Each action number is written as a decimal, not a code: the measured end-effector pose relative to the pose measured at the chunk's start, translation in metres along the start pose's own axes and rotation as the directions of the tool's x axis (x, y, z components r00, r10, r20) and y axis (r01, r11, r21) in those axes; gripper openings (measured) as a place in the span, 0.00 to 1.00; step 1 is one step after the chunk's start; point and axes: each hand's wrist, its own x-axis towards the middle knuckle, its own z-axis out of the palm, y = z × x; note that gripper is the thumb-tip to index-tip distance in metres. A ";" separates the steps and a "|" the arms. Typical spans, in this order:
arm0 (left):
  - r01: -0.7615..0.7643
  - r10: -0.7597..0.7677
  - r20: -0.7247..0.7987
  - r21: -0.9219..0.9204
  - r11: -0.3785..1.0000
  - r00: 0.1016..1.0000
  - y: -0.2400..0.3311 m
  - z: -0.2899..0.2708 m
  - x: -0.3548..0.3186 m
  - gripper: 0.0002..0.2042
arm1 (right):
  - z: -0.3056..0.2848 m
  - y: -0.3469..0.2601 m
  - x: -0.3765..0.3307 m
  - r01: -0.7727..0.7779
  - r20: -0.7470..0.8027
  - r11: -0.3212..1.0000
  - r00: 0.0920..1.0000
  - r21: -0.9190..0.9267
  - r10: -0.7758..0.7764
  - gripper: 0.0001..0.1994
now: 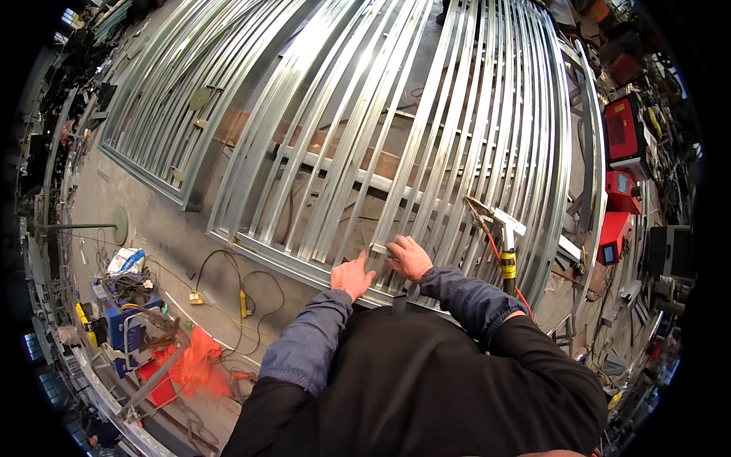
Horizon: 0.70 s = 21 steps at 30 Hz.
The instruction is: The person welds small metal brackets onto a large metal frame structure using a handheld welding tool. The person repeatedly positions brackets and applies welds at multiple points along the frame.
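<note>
A large frame of parallel shiny metal bars [392, 164] lies in front of me, with its near rail [282, 261] close to my body. My left hand [352, 277] rests over the near ends of the bars, index finger stretched out and thumb apart, holding nothing. Just to its right, my right hand [410, 259] has bent fingers on the end of a small flat metal piece [379, 249] that lies across the bars. Further right, a torch-like tool [505, 222] with a thin nozzle and yellow-and-black handle leans on the bars, trailing a red hose.
A second barred frame [164, 114] lies to the left. Cables [255, 286] cross the floor beside a blue machine [126, 324] and orange plastic sheeting [199, 365]. Red machines [623, 192] stand at the right. A round plate on a rod [119, 225] is at the left.
</note>
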 end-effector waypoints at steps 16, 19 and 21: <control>-0.030 0.030 -0.010 -0.045 0.999 1.000 0.000 -0.003 0.004 0.37 | -0.082 0.012 -0.119 -0.316 -0.192 0.949 0.930 0.015 0.313 0.17; -0.022 0.023 0.028 -0.051 0.998 0.999 0.001 -0.006 0.005 0.37 | -0.090 0.014 -0.138 -0.346 -0.254 0.937 0.911 -0.047 0.324 0.19; -0.001 0.003 0.030 -0.060 0.998 1.000 -0.001 -0.003 0.006 0.37 | -0.106 0.018 -0.142 -0.381 -0.352 0.915 0.881 -0.132 0.316 0.21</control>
